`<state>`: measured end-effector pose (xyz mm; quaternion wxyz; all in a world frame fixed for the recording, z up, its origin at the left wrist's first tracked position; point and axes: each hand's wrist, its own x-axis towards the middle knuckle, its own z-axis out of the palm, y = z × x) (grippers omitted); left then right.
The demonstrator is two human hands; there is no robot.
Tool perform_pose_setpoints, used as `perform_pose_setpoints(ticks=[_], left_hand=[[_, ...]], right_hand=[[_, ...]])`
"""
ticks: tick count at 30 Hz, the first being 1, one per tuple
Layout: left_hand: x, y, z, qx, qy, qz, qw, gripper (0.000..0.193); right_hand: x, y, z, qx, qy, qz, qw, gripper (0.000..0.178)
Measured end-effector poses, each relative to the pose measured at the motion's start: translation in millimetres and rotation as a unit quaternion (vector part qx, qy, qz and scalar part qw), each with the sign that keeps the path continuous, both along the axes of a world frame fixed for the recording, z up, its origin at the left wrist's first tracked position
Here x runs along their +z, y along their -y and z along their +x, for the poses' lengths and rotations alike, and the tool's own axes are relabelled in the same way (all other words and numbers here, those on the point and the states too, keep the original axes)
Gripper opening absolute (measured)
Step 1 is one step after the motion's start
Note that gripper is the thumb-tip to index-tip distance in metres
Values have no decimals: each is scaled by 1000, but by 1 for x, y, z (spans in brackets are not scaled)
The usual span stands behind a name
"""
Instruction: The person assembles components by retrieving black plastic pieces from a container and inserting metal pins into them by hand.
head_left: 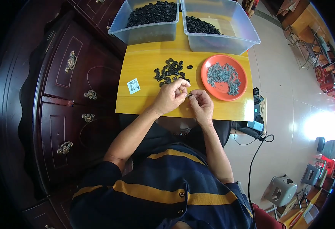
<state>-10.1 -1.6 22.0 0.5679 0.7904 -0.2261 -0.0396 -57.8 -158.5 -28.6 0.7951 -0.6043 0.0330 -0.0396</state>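
Note:
Over the near part of the yellow table, my right hand point(202, 107) pinches a small black oval piece point(190, 94) between thumb and fingertips. Just left of it, my left hand point(170, 96) is closed in a pinch, its fingertips close to that piece. Whatever it grips is too small to make out. Beyond my left hand lies a loose heap of black oval pieces point(170, 70), a few partly covered by the fingers. To the right of my hands, an orange plate point(206, 86) holds many small grey metal pieces point(224, 76) that look like screws.
At the table's far edge stand two clear plastic bins, the left bin point(152, 35) well filled with black pieces and the right bin point(221, 44) partly filled. A white label card point(133, 86) lies left on the table point(144, 57). Dark wooden drawers point(76, 91) flank the left side.

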Motion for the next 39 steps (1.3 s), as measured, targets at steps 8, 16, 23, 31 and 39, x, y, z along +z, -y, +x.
perform_pose_setpoints(ticks=[8, 16, 23, 31, 39], left_hand=[[5, 1, 3, -5, 11, 17, 1000, 25], [0, 0, 2, -2, 0, 13, 1000, 27], [1, 4, 1, 3, 27, 21, 999, 26], [2, -4, 1, -6, -28, 21, 999, 32], [-5, -41, -5, 54, 31, 160, 985, 26]], right_hand=[[0, 1, 0, 2, 7, 10, 1000, 11], [-1, 0, 1, -5, 11, -6, 1000, 11], [-5, 1, 0, -16, 18, -45, 999, 11], [-3, 0, 0, 5, -9, -1, 1000, 11], [4, 0, 0, -2, -14, 15, 1000, 11]])
